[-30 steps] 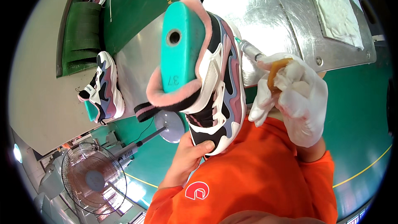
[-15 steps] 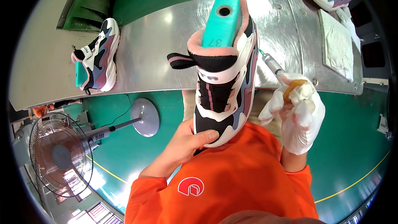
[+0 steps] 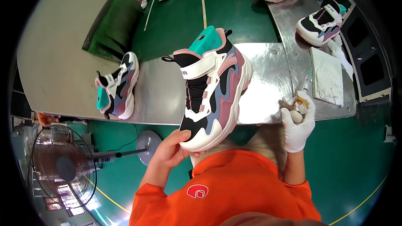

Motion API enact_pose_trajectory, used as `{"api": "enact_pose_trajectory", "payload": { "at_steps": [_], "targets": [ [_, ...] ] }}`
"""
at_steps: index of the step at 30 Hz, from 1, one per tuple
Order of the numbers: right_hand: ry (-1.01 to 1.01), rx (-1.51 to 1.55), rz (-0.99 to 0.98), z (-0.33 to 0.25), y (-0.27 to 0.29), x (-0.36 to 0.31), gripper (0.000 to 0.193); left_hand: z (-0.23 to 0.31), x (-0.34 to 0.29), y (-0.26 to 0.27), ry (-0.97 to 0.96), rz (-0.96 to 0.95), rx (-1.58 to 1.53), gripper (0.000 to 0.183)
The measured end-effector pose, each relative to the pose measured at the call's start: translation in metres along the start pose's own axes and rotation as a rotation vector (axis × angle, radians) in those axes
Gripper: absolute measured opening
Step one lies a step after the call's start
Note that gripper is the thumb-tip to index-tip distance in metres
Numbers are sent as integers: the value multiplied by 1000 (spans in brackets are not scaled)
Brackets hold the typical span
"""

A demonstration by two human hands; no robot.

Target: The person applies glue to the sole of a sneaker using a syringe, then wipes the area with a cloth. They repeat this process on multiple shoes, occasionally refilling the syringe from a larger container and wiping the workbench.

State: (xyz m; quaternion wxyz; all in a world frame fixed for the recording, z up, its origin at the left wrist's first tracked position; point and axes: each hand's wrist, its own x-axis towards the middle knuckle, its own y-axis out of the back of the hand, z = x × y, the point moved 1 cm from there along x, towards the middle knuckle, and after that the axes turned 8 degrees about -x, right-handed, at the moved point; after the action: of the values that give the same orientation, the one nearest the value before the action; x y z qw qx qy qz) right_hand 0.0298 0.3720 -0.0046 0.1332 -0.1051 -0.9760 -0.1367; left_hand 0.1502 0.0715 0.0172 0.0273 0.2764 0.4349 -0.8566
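My left hand (image 3: 169, 150), bare, grips the toe of a chunky sneaker (image 3: 213, 90) in white, black, pink and blue, with a teal last sticking out of its collar. The shoe is held upright over the near edge of the metal bench (image 3: 264, 88). My right hand (image 3: 297, 123), in a white glove, is closed on a crumpled cloth wad (image 3: 295, 106) at the bench's near right edge, apart from the shoe.
A second matching sneaker (image 3: 117, 88) lies on the bench at the left. A white cloth (image 3: 327, 75) and a small tube (image 3: 306, 84) lie at the right. More sneakers (image 3: 320, 25) stand farther back. A standing fan (image 3: 63, 167) is at lower left on the green floor.
The held sneaker has turned from sole-and-last facing me to its side and upper showing. My gloved right hand has dropped to the bench edge, away from the shoe.
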Motion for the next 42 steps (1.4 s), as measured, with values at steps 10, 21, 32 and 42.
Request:
{"api": "enact_pose_trajectory", "payload": {
  "at_steps": [10,21,32,42],
  "targets": [
    [155,-236,66,31,-7,11,54,43,46,-28,-51,-6,47,39],
    [182,-294,17,23,-5,14,51,92,24,4,-287,151,646,64],
    [166,-108,-161,8,-17,9,36,94,67,-65,-811,-97,1515,82],
    [252,-269,-183,7,-42,12,51,108,136,-87,-713,-95,1232,92]
  ]
}}
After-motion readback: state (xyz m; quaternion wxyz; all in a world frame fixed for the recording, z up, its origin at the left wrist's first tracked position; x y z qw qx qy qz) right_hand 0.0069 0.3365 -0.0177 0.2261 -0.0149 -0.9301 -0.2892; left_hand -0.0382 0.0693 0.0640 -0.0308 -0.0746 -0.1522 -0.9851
